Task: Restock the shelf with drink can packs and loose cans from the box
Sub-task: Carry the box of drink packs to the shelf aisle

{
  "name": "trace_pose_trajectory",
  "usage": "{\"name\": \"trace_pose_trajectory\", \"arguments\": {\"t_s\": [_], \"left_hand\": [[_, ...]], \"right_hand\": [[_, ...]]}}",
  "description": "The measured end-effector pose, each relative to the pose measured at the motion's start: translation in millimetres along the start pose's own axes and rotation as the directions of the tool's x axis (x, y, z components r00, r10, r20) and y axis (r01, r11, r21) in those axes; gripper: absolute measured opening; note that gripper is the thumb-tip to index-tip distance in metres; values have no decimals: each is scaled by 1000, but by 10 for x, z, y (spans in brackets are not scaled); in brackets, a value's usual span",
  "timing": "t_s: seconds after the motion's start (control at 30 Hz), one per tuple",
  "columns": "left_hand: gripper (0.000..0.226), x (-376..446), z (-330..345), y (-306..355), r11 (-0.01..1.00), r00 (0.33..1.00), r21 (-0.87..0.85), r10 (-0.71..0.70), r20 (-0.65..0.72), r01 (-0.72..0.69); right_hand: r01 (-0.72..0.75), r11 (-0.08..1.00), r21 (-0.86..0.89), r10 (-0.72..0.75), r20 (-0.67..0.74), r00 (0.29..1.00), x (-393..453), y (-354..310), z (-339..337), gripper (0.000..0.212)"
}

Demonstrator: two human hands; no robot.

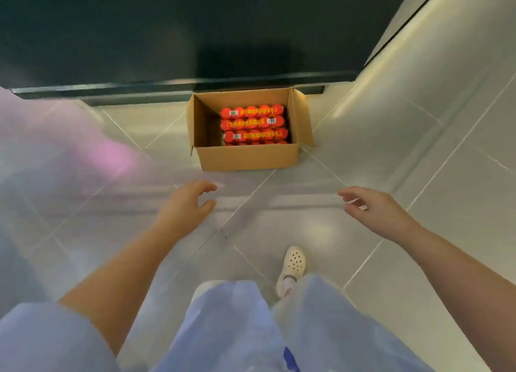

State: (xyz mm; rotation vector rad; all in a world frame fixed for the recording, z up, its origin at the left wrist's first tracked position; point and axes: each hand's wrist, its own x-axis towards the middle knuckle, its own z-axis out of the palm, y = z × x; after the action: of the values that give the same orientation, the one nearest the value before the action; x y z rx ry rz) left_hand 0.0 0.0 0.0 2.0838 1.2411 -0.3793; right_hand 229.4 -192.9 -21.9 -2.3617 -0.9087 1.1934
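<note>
Head view: both hands (pixel 279 206) open, empty, short of the box (pixel 245 156) of can packs (pixel 254 125)

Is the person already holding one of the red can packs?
No, both the left hand and right hand are empty above the floor; the red can packs lie in the cardboard box.

Can packs (pixel 253 126) in box (pixel 245 156), right side; box against shelf base (pixel 111 92).

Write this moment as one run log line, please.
left hand: open, empty | right hand: open, empty | box: floor, open | red can packs: inside box
</note>
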Motion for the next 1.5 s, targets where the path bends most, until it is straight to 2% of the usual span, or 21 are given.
{"name": "trace_pose_trajectory", "arguments": {"t_s": [0.17, 0.3, 0.53, 0.63, 0.73, 0.83, 0.93, 1.0, 1.07, 1.13, 1.17, 1.23, 1.37, 1.5], "left_hand": [[35, 804, -161, -160, 990, 988, -16, -138, 73, 140], [34, 1623, -251, -424, 953, 960, -150, -244, 139, 264], [33, 3009, 108, -834, 825, 904, -373, -414, 111, 424], [35, 3609, 597, -1078, 742, 861, -462, -498, 103, 485], [44, 4158, 1118, -1327, 623, 800, -554, -583, 141, 552], [53, 4687, 1563, -1627, 462, 702, -649, -694, 159, 604], [61, 5136, 1858, -1837, 206, 584, -827, -793, 172, 523], [59, 5325, 2001, -1883, 36, 503, -915, -843, 189, 403], [56, 5497, 2146, -1931, -21, 481, -970, -866, 138, 240], [66, 5624, 2263, -2003, -45, 493, -992, -865, 100, 121], [69, 5661, 2308, -2050, -53, 485, -993, -869, 96, 101], [68, 5672, 2327, -2096, -63, 468, -993, -878, 103, 102], [47, 5567, 2314, -1990, -94, 438, -979, -884, 165, 179], [41, 5414, 2307, -1785, -77, 488, -976, -856, 168, 202]], "right_hand": [[-73, 996, -48, 75, 47, 996, 858, -117, -167, 31], [-173, 982, -83, 178, 58, 982, 1489, -176, -122, 30], [-256, 957, 137, 253, 41, 967, 2890, -31, 438, 30], [-297, 929, 221, 305, -2, 952, 3548, 245, 783, 33], [-381, 868, 318, 414, -42, 909, 4175, 630, 1167, 40], [-487, 794, 363, 528, -17, 849, 4756, 1029, 1523, 55], [-531, 657, 535, 617, 23, 787, 5186, 1296, 1831, 64], [-479, 489, 729, 637, 77, 767, 5377, 1318, 1984, 59], [-350, 284, 893, 667, 79, 741, 5540, 1279, 2096, 41], [-202, 110, 973, 727, 60, 685, 5716, 1223, 2165, 7], [-151, 75, 986, 745, 45, 665, 5768, 1215, 2175, 20], [-99, 52, 994, 768, 24, 640, 5797, 1229, 2168, 26], [-116, 98, 988, 784, -4, 621, 5678, 1285, 2105, 27], [-117, 117, 986, 785, -19, 619, 5563, 1388, 2039, 21]]}}
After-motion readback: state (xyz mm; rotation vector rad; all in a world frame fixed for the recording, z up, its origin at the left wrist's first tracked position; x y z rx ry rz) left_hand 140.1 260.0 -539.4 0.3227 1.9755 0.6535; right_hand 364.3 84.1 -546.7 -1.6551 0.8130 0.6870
